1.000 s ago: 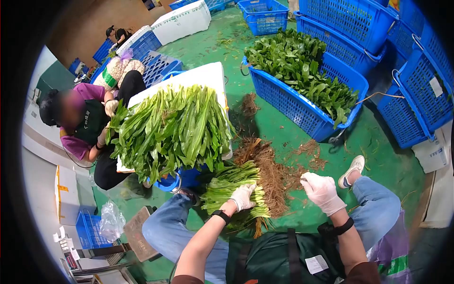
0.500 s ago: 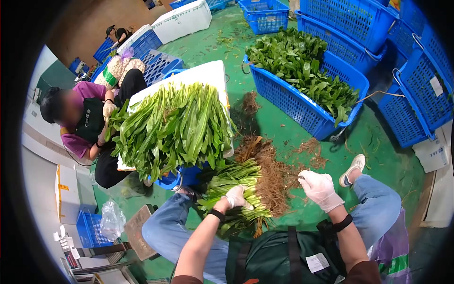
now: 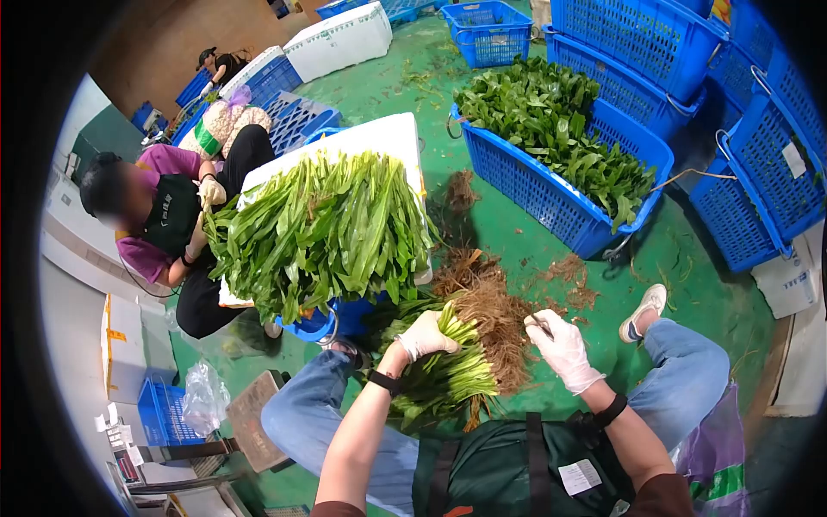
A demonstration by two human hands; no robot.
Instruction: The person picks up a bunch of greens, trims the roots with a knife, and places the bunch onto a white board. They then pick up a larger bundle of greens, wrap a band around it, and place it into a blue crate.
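Note:
In a white glove, my left hand (image 3: 428, 336) is closed around stems of a bunch of long-leaved greens (image 3: 457, 366) between my legs. Tangled brown roots (image 3: 500, 323) fan out from the stem ends toward the right. Just right of these roots, my gloved right hand (image 3: 564, 349) is closed, with a small dark, thin thing showing at its fingertips that I cannot make out. Ahead of me a large pile of the same kind of greens (image 3: 323, 228) lies on a white foam board (image 3: 401, 133), stems pointing away from me.
A blue crate (image 3: 538, 185) of leafy greens (image 3: 551, 121) stands ahead to the right, with stacked blue crates (image 3: 637, 39) behind it. At the left a co-worker (image 3: 164, 211) in gloves sits by the pile. Root scraps (image 3: 568, 276) litter the green floor.
My left hand has moved up along the bunch, lifting some stems and roots. My right hand has come left and down, closer to the roots.

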